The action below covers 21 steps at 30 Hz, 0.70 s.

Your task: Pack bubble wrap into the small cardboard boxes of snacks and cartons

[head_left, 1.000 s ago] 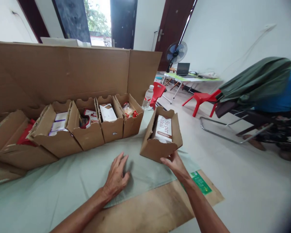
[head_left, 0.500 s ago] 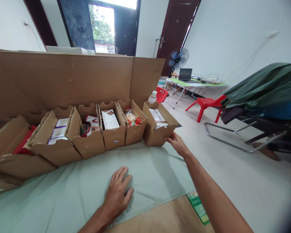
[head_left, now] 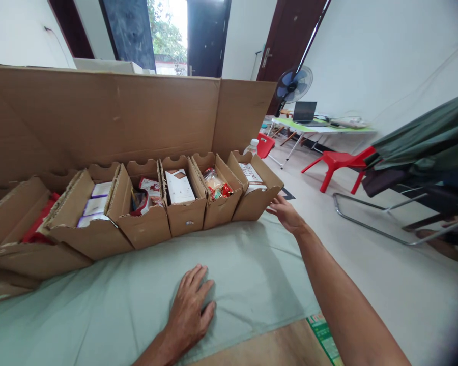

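My left hand (head_left: 191, 307) lies flat on the pale green cloth (head_left: 145, 284), fingers stretched and nothing in them. At the right end of a row of open-topped cardboard bins, my right hand (head_left: 288, 213) is at the lower right side of the last bin (head_left: 255, 201). Its fingers are extended against that side, partly hidden by the bin. Inside stands a white printed pack (head_left: 251, 174). The neighbouring bin (head_left: 223, 211) touches it and holds wrapped snacks (head_left: 217, 184). Further left, another bin (head_left: 187, 218) contains a white box (head_left: 179, 185).
A tall cardboard panel (head_left: 137, 114) stands behind the bins. Purple-edged white packs (head_left: 96, 205) and a red pack (head_left: 41, 219) sit in bins at left. A clear bottle (head_left: 253, 146) is behind the last bin. A red chair (head_left: 334, 163) and folding table (head_left: 324, 127) stand beyond.
The last bin has shifted left against its neighbour, closing the gap between them. My right hand has stayed at its side; my left hand still rests on the cloth. The view has shifted slightly.
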Each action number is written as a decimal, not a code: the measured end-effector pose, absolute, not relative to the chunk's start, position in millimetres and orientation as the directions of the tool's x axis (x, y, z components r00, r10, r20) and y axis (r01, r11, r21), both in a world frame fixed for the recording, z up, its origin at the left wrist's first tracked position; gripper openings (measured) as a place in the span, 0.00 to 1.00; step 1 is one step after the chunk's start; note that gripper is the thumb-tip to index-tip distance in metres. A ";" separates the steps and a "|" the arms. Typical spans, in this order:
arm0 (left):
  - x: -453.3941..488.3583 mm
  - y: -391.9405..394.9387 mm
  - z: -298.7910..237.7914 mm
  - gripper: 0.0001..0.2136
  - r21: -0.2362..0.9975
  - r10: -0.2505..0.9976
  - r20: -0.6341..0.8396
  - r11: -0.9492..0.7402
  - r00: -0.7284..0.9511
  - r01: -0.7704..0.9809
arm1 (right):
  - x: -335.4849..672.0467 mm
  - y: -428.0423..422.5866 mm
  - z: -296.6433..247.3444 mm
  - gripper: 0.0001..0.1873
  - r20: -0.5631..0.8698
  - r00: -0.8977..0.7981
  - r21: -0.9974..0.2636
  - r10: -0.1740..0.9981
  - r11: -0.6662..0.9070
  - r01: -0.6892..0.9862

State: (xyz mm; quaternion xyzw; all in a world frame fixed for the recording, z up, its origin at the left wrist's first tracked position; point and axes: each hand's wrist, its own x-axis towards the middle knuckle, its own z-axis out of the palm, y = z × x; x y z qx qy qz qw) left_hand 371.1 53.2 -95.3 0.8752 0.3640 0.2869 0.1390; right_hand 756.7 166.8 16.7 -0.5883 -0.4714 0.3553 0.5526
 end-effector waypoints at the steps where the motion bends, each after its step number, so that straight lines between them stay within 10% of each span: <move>1: 371.2 53.2 -95.3 0.20 0.456 0.717 0.400 -0.696 0.571 0.555 | 761.7 166.8 26.4 0.29 0.099 0.307 -0.988 0.946 0.056 0.146; 11: 370.7 53.6 -94.1 0.19 0.476 0.718 0.400 -0.694 0.571 0.540 | 774.2 228.3 100.7 0.14 -0.206 0.306 -0.930 0.930 -0.283 0.234; 21: 372.3 55.1 -88.6 0.19 0.529 0.742 0.345 -0.660 0.575 0.534 | 757.3 233.0 101.2 0.13 -0.179 0.326 -0.906 0.928 -0.285 0.314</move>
